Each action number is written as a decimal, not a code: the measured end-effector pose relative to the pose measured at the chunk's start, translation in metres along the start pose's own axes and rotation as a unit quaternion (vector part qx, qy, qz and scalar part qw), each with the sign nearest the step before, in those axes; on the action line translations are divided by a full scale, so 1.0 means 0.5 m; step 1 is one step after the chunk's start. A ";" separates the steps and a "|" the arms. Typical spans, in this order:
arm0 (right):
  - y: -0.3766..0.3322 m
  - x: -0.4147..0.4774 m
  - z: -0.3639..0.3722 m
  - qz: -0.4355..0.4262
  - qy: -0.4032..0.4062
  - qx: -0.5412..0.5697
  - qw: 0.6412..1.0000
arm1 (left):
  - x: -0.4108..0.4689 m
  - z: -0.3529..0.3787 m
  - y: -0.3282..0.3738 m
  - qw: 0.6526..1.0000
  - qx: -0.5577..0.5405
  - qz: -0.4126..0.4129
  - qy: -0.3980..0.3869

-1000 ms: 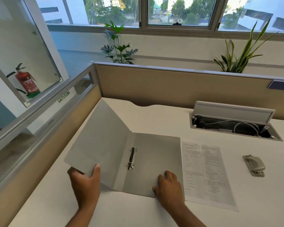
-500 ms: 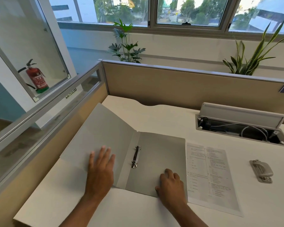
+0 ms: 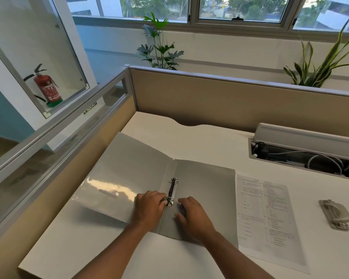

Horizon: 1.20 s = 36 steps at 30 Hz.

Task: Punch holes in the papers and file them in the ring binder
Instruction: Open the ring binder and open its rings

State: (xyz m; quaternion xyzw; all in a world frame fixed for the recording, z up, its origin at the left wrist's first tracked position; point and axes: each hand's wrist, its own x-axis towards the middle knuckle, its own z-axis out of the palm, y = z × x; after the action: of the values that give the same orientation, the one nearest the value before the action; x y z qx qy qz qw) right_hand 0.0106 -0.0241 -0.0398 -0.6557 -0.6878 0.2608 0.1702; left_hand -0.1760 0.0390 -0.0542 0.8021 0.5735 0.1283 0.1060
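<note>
Ring binder (image 3: 210, 188), light, floppy-covered, best worked at its stiff rings (image 3: 172, 193), where my left grip (image 3: 149, 208) curled, hold unclear; right grip (image 3: 193, 215) lay slack.

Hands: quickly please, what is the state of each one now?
Left hand: fingers curled at the ring; grip cannot be told.
Right hand: open, resting on the binder.

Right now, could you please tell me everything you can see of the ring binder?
The ring binder is grey, glossy and plastic-looking, lying open on the white desk with nothing filed. A two-ring metal ring mechanism sits by its spine. The left hand curls its fingers at the near ring; the right hand rests on the right cover. Papers lie along its right edge.
</note>
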 end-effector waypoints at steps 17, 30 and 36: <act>-0.019 0.080 0.057 0.008 0.100 -0.070 0.993 | 0.011 0.068 -0.025 0.989 -0.108 -0.016 0.100; -0.014 0.071 0.078 0.035 0.137 -0.045 0.989 | 0.000 0.084 -0.018 0.987 -0.105 -0.036 0.114; -0.005 0.070 0.077 0.038 0.131 -0.024 0.990 | 0.004 0.085 -0.027 0.989 -0.091 -0.022 0.111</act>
State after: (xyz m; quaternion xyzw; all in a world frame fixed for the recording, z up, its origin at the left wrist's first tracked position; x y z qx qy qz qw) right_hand -0.0167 0.0052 -0.0733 -0.7142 -0.6399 0.1621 0.2329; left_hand -0.1735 0.0440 -0.0984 0.7571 0.5852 0.2658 0.1170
